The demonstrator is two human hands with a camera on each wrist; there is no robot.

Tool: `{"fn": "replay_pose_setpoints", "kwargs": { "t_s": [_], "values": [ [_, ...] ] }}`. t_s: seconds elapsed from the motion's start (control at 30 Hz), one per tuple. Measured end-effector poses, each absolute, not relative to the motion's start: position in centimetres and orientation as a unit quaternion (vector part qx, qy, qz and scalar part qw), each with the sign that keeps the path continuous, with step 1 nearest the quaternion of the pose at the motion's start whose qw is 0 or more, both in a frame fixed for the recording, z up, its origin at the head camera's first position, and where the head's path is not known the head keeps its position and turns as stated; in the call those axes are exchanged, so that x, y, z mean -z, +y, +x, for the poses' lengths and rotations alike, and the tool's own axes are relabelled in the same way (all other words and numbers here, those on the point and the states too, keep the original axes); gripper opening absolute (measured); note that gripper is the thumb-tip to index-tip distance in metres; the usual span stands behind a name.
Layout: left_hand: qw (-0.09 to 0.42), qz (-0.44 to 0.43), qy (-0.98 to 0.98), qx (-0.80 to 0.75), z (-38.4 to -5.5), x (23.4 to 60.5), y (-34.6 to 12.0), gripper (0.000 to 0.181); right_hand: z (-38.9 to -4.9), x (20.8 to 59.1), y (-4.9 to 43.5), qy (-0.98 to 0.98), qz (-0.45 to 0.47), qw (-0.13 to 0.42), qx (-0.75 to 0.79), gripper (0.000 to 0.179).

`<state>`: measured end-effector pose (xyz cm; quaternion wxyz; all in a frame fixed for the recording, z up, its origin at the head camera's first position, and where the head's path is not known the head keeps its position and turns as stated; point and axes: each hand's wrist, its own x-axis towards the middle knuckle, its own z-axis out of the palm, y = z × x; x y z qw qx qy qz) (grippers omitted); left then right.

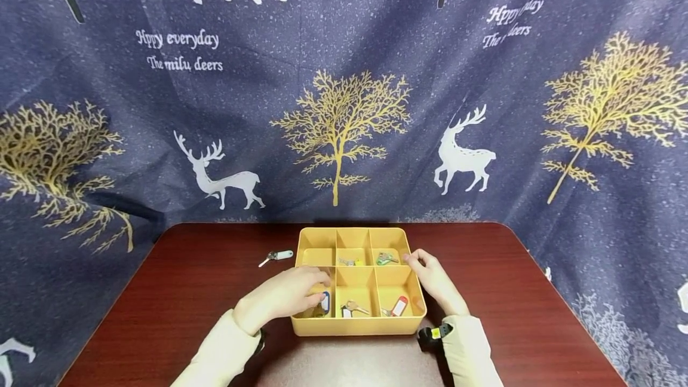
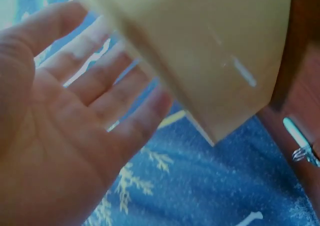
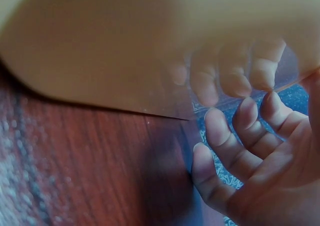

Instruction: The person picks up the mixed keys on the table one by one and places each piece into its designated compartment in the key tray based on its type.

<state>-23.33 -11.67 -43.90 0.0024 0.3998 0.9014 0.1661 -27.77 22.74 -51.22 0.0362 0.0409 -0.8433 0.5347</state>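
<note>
A yellow box [image 1: 356, 327] with several compartments stands on the table. My left hand [image 1: 287, 294] reaches over its front left compartment, beside a key with a blue tag [image 1: 325, 302]. In the left wrist view the fingers of the left hand [image 2: 82, 101] are extended past the box's rim, and nothing shows in the palm. At the box's right side is my right hand [image 1: 434, 279], its fingertips right at the outer wall [image 3: 115, 61]. In the right wrist view the fingers [image 3: 217, 128] are loosely bent, with their reflection in the glossy wall.
A key with a white tag [image 1: 279, 255] lies on the table left of the box. Other compartments hold a yellow-tagged key [image 1: 352, 262], a green-tagged key [image 1: 384, 259], a black-tagged key [image 1: 346, 312] and a red-tagged key [image 1: 399, 306]. A patterned curtain [image 1: 344, 46] hangs behind the table.
</note>
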Motion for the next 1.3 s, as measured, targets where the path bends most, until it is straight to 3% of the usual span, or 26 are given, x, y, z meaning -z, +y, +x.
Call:
{"fn": "replay_pose_setpoints", "kwargs": {
  "t_s": [0.23,0.5,1.0,1.3],
  "values": [
    [-0.051,0.364,0.902,-0.227,-23.8,43.5,-13.8,0.022,-27.7,51.2,22.7,-0.841,0.041,0.036,-0.538,0.032],
    [-0.098,0.314,0.9,-0.285,-25.8,45.9,-17.1,0.023,-27.7,51.3,22.7,-0.841,0.042,0.036,-0.538,0.034],
    [-0.101,0.253,0.918,-0.287,-28.5,48.9,-20.7,0.019,-28.0,51.6,22.9,-0.845,0.036,0.035,-0.533,0.033],
    [-0.074,0.232,0.928,-0.281,-30.1,49.9,-21.5,0.018,-28.0,51.5,22.8,-0.844,0.027,0.027,-0.535,0.031]
  ]
}}
